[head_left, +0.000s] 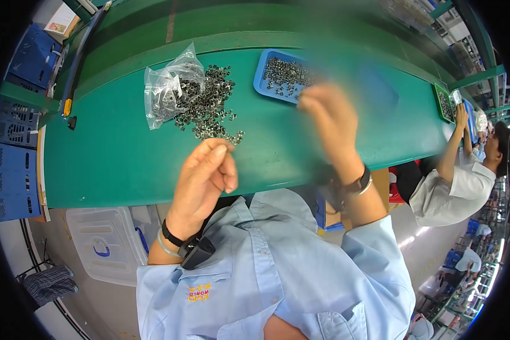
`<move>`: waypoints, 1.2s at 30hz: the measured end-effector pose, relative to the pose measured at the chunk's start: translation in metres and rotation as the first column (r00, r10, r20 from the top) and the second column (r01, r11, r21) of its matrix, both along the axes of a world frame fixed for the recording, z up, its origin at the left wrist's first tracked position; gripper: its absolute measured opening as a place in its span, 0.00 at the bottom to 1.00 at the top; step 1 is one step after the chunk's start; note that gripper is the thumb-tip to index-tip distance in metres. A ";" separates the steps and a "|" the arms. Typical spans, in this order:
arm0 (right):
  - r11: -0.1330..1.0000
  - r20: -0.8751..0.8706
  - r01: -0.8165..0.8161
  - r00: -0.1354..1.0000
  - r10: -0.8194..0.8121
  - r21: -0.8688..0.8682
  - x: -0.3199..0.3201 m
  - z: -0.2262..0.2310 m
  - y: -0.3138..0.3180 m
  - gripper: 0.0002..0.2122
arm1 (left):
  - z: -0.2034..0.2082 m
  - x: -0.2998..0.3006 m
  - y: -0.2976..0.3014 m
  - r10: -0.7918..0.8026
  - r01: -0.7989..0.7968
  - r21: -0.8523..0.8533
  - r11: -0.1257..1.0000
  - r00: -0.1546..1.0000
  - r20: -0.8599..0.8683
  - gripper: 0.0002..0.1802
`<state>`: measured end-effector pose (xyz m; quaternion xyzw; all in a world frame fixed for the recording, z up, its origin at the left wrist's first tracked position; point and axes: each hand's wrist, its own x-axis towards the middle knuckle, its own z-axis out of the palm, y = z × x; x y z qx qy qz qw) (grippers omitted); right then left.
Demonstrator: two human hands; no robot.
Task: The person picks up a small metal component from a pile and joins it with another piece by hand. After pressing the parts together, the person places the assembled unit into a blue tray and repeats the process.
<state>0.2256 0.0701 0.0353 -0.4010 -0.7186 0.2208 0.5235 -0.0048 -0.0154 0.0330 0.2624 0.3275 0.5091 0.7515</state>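
Observation:
A heap of small dark and silvery metal pieces (212, 105) lies on the green worktop, spilling out of a clear plastic bag (157, 93). At the heap's near edge is my left hand (205, 170), its thumb and index fingertips pinched together. Whatever they hold is too small to make out. My right hand (335, 116) is by the near right corner of a shallow blue tray (259, 79), smeared by motion. More metal pieces (286, 73) are scattered inside that tray. The right fingertips are too blurred to show whether they grip anything.
A black and yellow tool (68, 107) stands at the worktop's left end. Blue crates (14, 175) are stacked beyond it, and a lidded clear box (105, 238) is on the floor. On the right, another person (459, 181) works near a green tray (444, 103).

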 end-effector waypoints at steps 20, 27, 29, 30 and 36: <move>0.963 0.464 -0.266 0.847 0.260 -0.054 -0.071 -0.049 0.032 0.07 | -0.038 -0.035 0.039 0.064 -0.063 0.012 0.998 0.970 -0.236 0.09; 0.961 0.379 -0.275 0.891 0.248 0.016 -0.050 -0.021 -0.003 0.08 | -0.026 0.002 0.039 -0.021 0.027 0.015 1.000 0.953 -0.302 0.10; 0.960 0.346 -0.277 0.906 0.245 0.046 -0.041 -0.021 -0.011 0.09 | -0.029 0.006 0.037 -0.096 0.096 -0.010 0.995 0.990 -0.101 0.10; 0.960 0.344 -0.275 0.907 0.242 0.048 -0.037 -0.020 -0.015 0.09 | -0.029 0.009 0.035 -0.130 0.130 -0.019 0.991 0.992 0.003 0.11; 0.970 0.230 -0.240 0.947 0.225 0.040 -0.015 -0.019 -0.037 0.10 | -0.024 0.035 0.022 -0.141 0.141 0.003 0.990 0.990 -0.020 0.12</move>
